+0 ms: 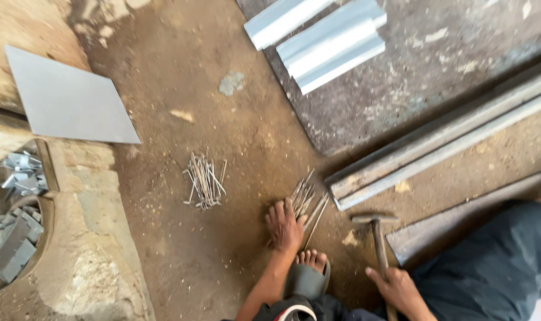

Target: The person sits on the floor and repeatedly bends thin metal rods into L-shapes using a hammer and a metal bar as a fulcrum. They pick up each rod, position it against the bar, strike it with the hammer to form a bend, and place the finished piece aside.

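A person crouches over a dirt floor. The left hand (284,227) lies flat, fingers spread, on a bundle of thin metal rods (306,199). The right hand (395,288) grips a hammer (377,232) by its handle, head resting on the ground just right of the rods. Another rod pile (205,180) lies farther left.

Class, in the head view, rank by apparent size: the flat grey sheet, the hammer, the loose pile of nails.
1. Flat grey sheet
2. Hammer
3. Loose pile of nails
The hammer lies nearer the camera, so its lead over the pile is unsure.
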